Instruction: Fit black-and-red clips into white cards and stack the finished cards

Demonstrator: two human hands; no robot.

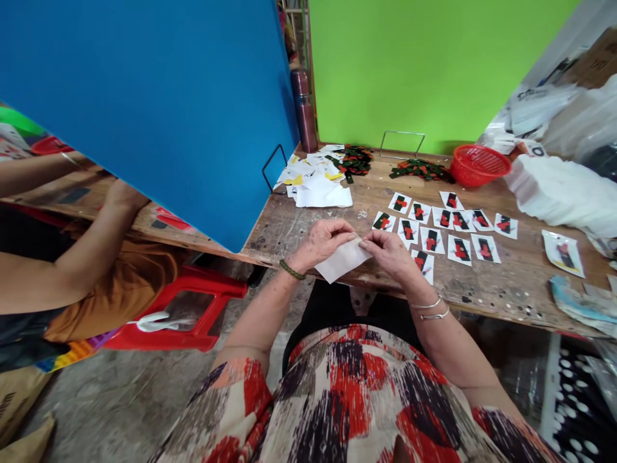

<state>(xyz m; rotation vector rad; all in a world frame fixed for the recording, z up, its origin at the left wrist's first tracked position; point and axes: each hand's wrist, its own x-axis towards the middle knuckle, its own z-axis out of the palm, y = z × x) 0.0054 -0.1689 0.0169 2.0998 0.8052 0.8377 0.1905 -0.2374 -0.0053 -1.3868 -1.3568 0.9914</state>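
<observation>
Between my hands, close to the front edge of the wooden table (520, 283), is a white paper sheet (343, 258). My left hand (328, 241) pinches its upper edge, fingers pressed together. My right hand (388, 251) grips the upper right corner with thumb and fingers. Whether anything small sits between the fingertips is hidden. To the right of my hands lie several white cards (431, 240), each bearing a black and red piece. Behind my left hand rests a pile of white and yellow papers (321, 186).
Dark green and orange pieces (357, 161) form two heaps at the back, near a red basket (479, 165). A purple flask (303, 112) stands by the blue panel (193, 96). A green panel (424, 71) closes the back. Left of the blue panel sits another person (81, 270).
</observation>
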